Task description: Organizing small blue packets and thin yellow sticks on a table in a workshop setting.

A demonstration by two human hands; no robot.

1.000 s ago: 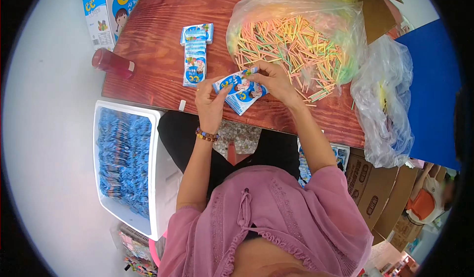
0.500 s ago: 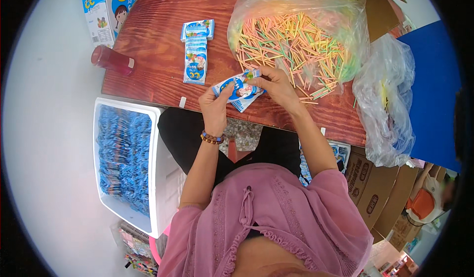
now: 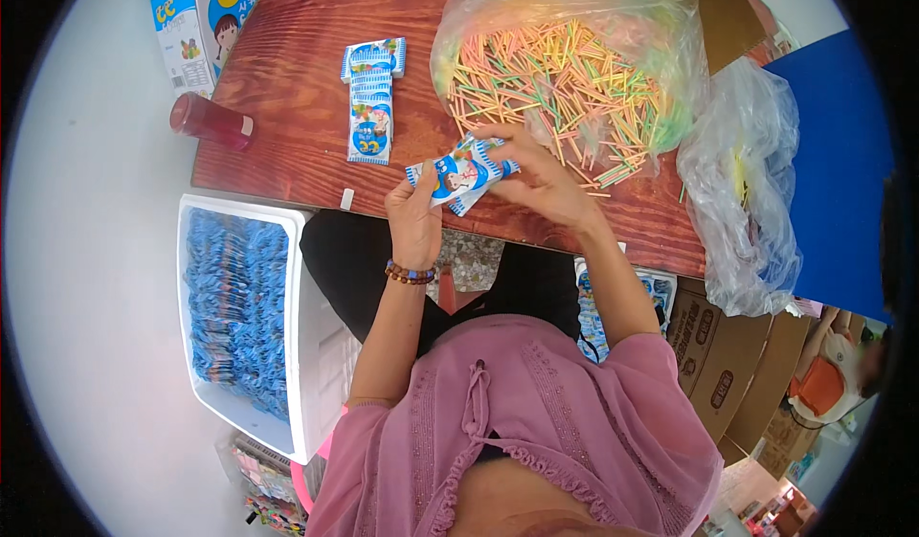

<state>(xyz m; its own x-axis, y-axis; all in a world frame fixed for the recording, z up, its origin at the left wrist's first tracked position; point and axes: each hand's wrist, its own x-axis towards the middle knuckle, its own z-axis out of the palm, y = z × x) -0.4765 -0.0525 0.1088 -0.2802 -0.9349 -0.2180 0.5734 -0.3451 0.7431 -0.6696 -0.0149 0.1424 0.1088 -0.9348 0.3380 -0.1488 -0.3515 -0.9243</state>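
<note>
Between the two hands, over the near edge of the worktop (image 3: 278,68): wrapped packets (image 3: 455,181), blue and white, at least two, overlapping at an angle.

Left hand (image 3: 414,213): fingers grasping the near left end of these packets, thumb (image 3: 426,185) pressed flat on top, presumably to stop the layers sliding apart.

Right hand (image 3: 544,179): fingers curved over the packets' right end; whether they pinch or only touch, cannot tell. Perhaps placed there to steady or square the loose end.

Ahead and left of the left fingers: row of packets (image 3: 369,135), same kind, overlapped lengthwise, one crosswise at the far end; seemingly shingled to stay compact, within easy reach.

Just beyond the right fingers: thin pastel sticks (image 3: 536,63) in a clear bag (image 3: 613,9), some spilling onto the wood; the mouth faces the person, likely for access.

Farther left of the fingers: pink bottle (image 3: 212,122), lying at the worktop's edge.

Left and below the fingers: white bin (image 3: 300,336), blue packets (image 3: 235,288) in close ranks, apparently to save room.

Well right of the fingers: crumpled clear plastic (image 3: 742,192), beside a blue panel (image 3: 838,154).
</note>
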